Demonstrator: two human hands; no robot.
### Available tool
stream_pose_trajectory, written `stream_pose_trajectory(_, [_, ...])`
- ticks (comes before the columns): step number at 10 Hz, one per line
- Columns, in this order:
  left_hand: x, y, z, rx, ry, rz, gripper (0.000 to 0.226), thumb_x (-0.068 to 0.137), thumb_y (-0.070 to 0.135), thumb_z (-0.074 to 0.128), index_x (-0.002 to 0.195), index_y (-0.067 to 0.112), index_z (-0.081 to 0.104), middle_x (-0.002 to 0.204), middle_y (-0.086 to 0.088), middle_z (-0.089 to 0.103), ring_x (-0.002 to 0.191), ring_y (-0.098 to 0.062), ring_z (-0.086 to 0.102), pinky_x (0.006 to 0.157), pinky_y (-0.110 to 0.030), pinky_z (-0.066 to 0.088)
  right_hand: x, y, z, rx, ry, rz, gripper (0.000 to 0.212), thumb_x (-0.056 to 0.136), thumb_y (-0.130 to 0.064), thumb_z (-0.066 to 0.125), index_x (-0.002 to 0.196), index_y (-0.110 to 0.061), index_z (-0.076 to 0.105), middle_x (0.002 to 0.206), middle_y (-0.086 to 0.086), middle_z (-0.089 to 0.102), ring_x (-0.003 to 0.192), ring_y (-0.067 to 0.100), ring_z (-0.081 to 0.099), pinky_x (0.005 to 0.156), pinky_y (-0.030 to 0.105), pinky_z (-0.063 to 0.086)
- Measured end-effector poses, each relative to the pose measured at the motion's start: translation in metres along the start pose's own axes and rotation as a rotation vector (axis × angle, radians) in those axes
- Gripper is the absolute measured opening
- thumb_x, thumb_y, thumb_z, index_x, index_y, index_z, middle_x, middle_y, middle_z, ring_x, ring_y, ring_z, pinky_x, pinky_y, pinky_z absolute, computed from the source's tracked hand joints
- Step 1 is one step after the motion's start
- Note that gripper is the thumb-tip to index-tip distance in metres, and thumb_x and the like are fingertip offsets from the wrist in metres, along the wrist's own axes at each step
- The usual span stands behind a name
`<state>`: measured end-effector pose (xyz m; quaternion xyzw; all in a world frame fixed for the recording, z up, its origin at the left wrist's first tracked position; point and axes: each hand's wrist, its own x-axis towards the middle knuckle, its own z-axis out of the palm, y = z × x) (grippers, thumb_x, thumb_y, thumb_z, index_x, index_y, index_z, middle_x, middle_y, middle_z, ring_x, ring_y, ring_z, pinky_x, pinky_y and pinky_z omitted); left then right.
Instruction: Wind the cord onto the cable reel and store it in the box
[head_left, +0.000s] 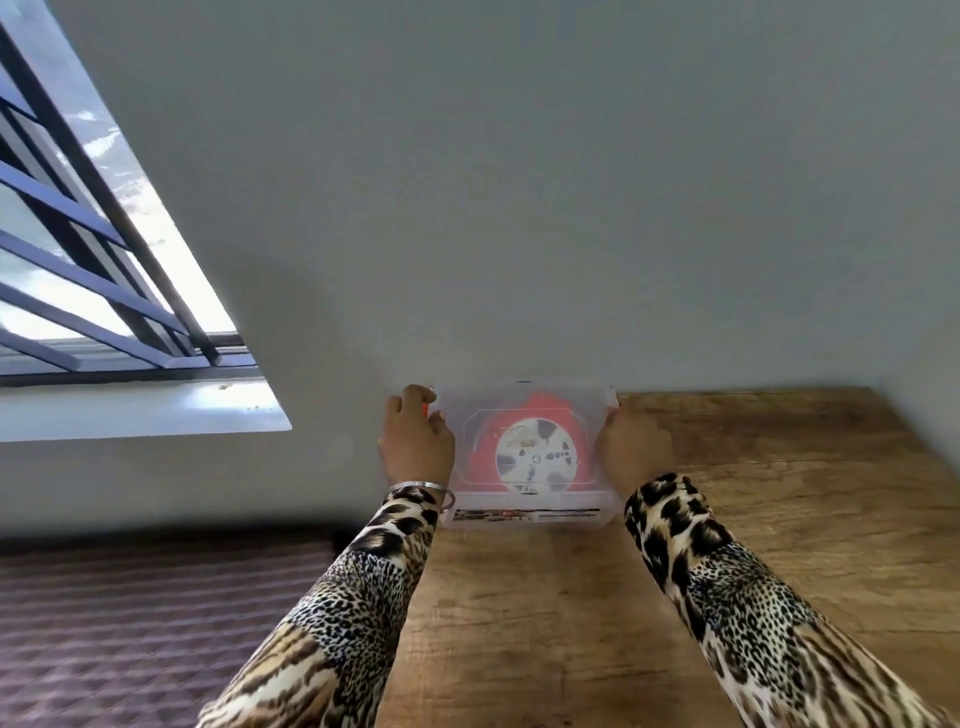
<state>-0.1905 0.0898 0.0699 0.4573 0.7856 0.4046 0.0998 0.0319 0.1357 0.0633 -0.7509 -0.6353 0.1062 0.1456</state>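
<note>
Presently listed, working outward from my own grip: my left hand (415, 441), fingers curled round the left end of the box (527, 512), thumb side up near its far corner; a silver bangle (418, 487) at that wrist; my right hand (631, 449), pressed against the right end of the same box, fingertips at its upper right corner, though whether they hook over the rim I cannot tell from here. Item held between them: one clear plastic box, lid (524, 400) apparently on, resting on the wooden table (753, 493) hard up against the grey wall (519, 208). Contents, seen through the lid: one cable reel (535, 457), white hub, with the red cord (475, 457) wound round it; no loose tail of cord shows outside. Further out: leopard-print sleeves (727, 597) on both arms; a barred window (93, 234) to the left; patterned floor covering (130, 613) below. Status, as I judge it: winding done, reel stored, lid seemingly closed; remaining, at most, pressing the lid home and letting go
</note>
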Motion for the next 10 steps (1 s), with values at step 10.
stream_pose_trajectory(10, [0.118,0.216,-0.072,0.559,0.376,0.793,0.073,0.094,0.040,0.048,0.154,0.009,0.019,0.163,-0.016,0.009,0.151,-0.035,0.004,0.120,-0.054,0.004,0.103,-0.061,-0.221,-0.287,0.478,-0.469,0.065,0.093,-0.033,0.042,0.147,-0.005,0.017,0.154,0.023,0.014,0.137,0.037,0.027,0.108,0.043,0.029])
